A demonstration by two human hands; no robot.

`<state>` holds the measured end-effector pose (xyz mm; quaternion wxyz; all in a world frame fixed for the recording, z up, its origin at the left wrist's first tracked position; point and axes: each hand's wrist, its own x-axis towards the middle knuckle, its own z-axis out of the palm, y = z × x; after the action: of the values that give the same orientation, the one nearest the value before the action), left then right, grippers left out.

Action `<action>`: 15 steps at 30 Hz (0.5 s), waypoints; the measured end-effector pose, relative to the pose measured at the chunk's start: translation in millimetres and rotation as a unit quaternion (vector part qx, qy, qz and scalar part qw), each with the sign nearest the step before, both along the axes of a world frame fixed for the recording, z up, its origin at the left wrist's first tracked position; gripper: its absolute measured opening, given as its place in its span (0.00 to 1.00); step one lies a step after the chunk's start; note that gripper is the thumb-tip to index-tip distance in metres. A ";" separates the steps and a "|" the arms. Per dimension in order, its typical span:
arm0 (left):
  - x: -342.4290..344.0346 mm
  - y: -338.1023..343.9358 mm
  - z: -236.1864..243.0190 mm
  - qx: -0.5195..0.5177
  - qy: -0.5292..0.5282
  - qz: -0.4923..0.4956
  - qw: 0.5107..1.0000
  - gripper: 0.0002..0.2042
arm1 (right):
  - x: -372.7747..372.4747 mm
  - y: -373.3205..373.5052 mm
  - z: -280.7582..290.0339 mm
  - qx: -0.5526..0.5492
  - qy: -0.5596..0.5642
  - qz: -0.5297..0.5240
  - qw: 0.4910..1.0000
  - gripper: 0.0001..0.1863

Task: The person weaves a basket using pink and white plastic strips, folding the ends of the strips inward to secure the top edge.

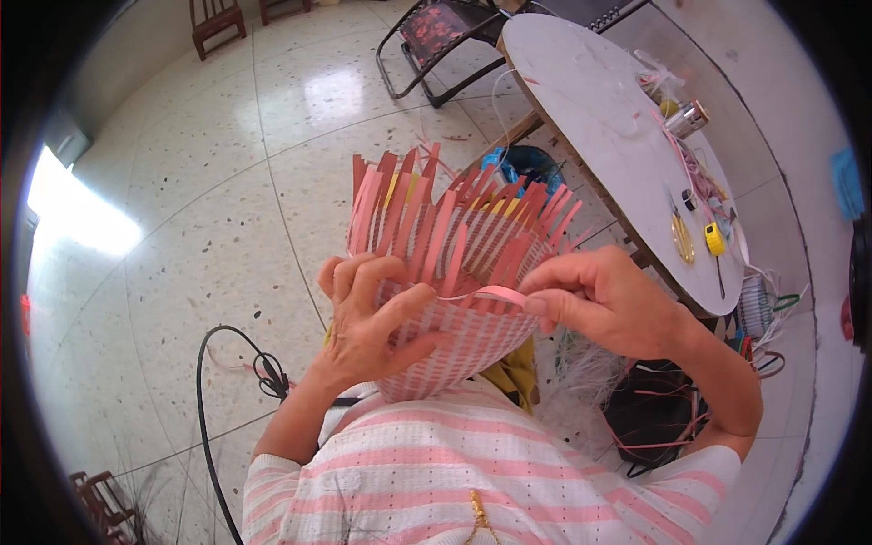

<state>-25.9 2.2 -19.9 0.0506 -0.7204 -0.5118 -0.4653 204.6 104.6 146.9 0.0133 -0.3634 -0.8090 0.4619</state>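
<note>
A half-woven pink and white strip basket (pixel 454 354) rests against my lap, with long loose pink, red and yellow strips (pixel 440 227) standing up from its upper edge. My left hand (pixel 368 318) grips the left side of the basket, fingers bent over its rim and thumb against the weave. At the right of the rim, my right hand (pixel 604 300) pinches a curved flat pink strip (pixel 498 293) between thumb and fingers. The inside of the basket is mostly hidden by the upright strips.
An oval white table (pixel 590 109) on the right holds scissors (pixel 681 238), a yellow tape measure (pixel 714 238), a metal can (pixel 686 120) and strip scraps. Folding chair (pixel 427 41) behind, blue-lined bin (pixel 527 163) below, black bag (pixel 649 409) at lower right, black cable (pixel 204 363) on the left floor.
</note>
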 end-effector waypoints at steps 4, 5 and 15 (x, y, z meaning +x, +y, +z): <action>-0.8 0.5 -0.4 -0.006 0.003 0.001 1.000 0.25 | 6.6 -1.5 5.4 0.083 -0.005 0.054 0.995 0.08; -0.4 0.9 -0.4 0.003 0.018 0.001 1.000 0.26 | 6.4 -0.5 7.9 0.154 -0.006 0.102 0.983 0.06; 0.0 2.4 1.0 0.010 0.032 0.001 0.999 0.27 | -18.4 33.2 16.6 0.412 -0.128 0.215 0.876 0.04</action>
<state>-25.9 4.7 -18.9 0.0748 -0.7337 -0.5064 -0.4468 186.2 137.7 163.5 -0.0413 -0.1979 -0.9789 0.0283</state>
